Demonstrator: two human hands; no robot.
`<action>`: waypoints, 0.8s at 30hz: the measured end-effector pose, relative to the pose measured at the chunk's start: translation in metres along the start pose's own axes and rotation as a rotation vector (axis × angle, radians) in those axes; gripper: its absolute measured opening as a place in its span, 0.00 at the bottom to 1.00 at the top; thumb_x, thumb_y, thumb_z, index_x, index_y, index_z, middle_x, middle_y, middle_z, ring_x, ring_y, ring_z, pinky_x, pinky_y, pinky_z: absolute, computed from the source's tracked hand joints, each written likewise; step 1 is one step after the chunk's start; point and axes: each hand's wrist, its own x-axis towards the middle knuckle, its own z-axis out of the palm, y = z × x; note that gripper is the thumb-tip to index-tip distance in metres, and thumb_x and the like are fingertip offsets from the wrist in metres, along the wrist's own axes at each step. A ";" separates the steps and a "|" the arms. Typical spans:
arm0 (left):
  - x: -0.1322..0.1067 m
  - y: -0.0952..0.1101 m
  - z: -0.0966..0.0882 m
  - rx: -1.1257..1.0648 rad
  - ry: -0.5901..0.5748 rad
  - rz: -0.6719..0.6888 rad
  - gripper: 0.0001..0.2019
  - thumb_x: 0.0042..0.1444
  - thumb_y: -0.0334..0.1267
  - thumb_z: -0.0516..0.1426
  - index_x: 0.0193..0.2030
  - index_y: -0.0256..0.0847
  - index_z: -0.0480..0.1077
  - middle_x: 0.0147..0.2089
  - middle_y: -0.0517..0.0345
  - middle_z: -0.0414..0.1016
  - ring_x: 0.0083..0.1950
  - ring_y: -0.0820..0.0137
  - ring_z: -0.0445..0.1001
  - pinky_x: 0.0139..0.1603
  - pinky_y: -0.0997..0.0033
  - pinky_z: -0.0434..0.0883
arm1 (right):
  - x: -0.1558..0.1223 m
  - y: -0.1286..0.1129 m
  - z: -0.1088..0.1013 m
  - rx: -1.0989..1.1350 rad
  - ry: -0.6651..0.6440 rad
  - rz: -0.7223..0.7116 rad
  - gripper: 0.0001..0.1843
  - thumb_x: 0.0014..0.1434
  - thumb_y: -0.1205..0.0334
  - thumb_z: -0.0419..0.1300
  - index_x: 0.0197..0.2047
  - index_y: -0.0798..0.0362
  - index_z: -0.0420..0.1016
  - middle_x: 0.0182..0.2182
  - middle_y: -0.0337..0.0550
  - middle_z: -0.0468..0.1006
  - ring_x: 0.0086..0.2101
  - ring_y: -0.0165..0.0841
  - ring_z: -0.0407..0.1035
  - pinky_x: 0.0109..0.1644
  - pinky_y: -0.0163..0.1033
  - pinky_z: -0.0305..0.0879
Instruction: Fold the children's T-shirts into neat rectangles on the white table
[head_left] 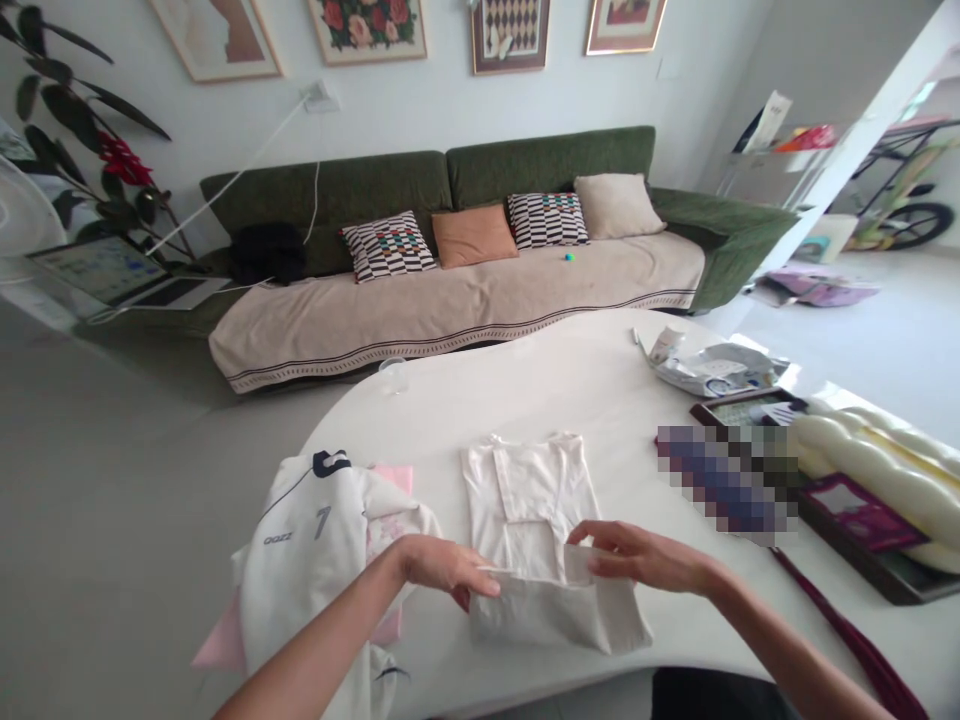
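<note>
A white T-shirt, partly folded with its sides turned inward, lies on the white table in front of me. Its lower end is lifted and folded into an open, pocket-like shape. My left hand is closed on the left of that edge, thumb on top and fingers partly hidden. On the right, my right hand has curled fingers and thumb around a flap of the same fabric. Left of the shirt, a heap of white clothing with dark lettering overlaps pink cloth.
A clear cup stands near the table's far left edge. To the right lie a silver plastic package, a dark tray with a puffy cream item, and a dark red strap. A green sofa stands beyond.
</note>
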 end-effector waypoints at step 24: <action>-0.034 -0.019 0.106 0.779 0.193 0.237 0.23 0.58 0.37 0.48 0.62 0.44 0.55 0.62 0.57 0.57 0.63 0.68 0.54 0.63 0.67 0.52 | -0.122 -0.038 0.049 -0.365 -0.165 -0.153 0.14 0.50 0.76 0.46 0.31 0.51 0.69 0.32 0.41 0.70 0.29 0.28 0.65 0.32 0.31 0.60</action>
